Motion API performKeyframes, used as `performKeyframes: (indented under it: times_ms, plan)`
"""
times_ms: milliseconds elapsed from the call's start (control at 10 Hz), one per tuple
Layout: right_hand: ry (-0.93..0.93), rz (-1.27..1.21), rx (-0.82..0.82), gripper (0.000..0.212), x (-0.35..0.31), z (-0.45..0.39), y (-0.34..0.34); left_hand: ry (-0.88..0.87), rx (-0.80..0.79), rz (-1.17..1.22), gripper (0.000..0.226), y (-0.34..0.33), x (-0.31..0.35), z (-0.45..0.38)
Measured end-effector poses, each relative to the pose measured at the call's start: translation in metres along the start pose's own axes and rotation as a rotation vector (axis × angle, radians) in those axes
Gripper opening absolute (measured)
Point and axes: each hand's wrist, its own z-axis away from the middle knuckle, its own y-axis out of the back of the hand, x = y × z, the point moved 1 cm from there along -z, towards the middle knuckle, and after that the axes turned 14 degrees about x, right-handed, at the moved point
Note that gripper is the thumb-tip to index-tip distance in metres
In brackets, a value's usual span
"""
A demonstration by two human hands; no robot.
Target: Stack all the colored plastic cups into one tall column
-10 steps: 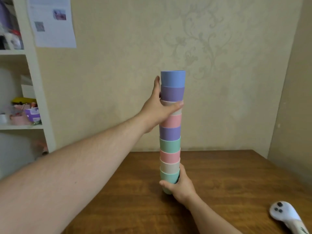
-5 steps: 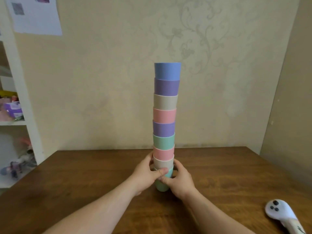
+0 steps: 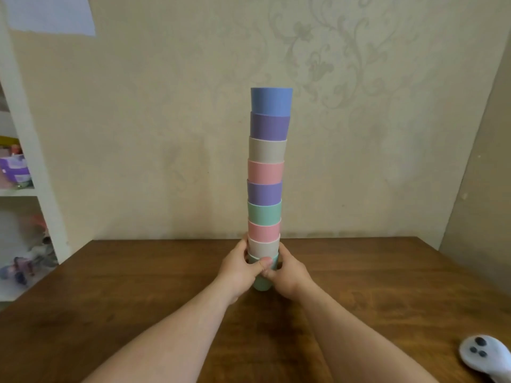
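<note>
A tall column of several nested plastic cups (image 3: 266,172) stands upright on the wooden table (image 3: 138,294). A blue cup (image 3: 271,102) is on top, with purple, beige, pink and green cups below it. My left hand (image 3: 240,268) and my right hand (image 3: 287,272) wrap the bottom green cup (image 3: 262,283) from both sides. Both thumbs meet across its front. The lowest cup's rim is partly hidden by my fingers.
A white controller (image 3: 485,356) lies at the table's front right. A white shelf unit (image 3: 25,150) with toys and boxes stands at the left. The wall runs close behind the table's far edge, with another wall at the right.
My left hand has come down from the upper cups to the base of the column, joining the right hand there. The column stays upright.
</note>
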Motion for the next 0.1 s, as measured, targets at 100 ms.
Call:
performKeyframes:
  times_ms: [100]
  plan:
    - [0.014,0.045,-0.030,0.085,0.0107,0.0076,-0.0028,-0.004,-0.034,-0.069,0.097,0.0027,-0.0182,0.0038]
